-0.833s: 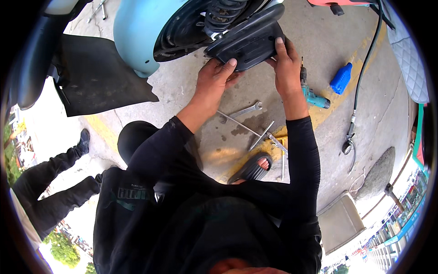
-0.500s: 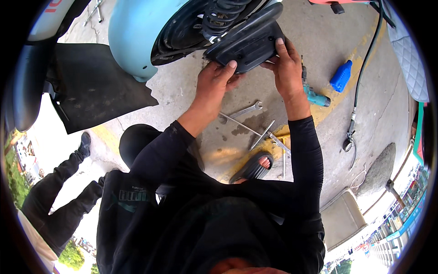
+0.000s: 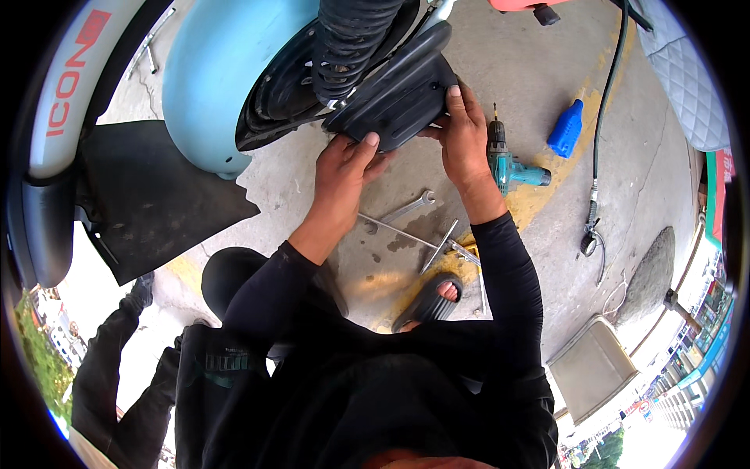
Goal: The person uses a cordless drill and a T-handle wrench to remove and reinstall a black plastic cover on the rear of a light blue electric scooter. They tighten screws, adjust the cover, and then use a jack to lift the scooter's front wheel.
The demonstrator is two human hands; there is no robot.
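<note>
My left hand [image 3: 346, 184] grips the lower left edge of a black molded plastic panel [image 3: 398, 98], thumb on its face. My right hand [image 3: 465, 144] holds its right edge, thumb on top and fingers curled behind. The panel lies against a black coil shock [image 3: 348, 47] and a dark wheel assembly [image 3: 262, 113], beside a pale blue fender [image 3: 199, 94]. Just right of my right hand a teal drill [image 3: 508, 168] with a bit lies on the floor. Below the panel are an open-end wrench [image 3: 410, 205] and crossed metal tools [image 3: 437, 246].
Black mat [image 3: 156, 203] at left; blue bottle [image 3: 564, 129], hose with gauge [image 3: 595, 234] and quilted cover [image 3: 680, 86] at right; metal tray [image 3: 590, 367] lower right; another person's legs [image 3: 105, 375] lower left; my sandaled foot [image 3: 430, 305] on the floor.
My view has shifted slightly, so the fender, panel and both hands appear further left and lower, with more of the vehicle's side showing. Both hands keep their hold on the panel.
</note>
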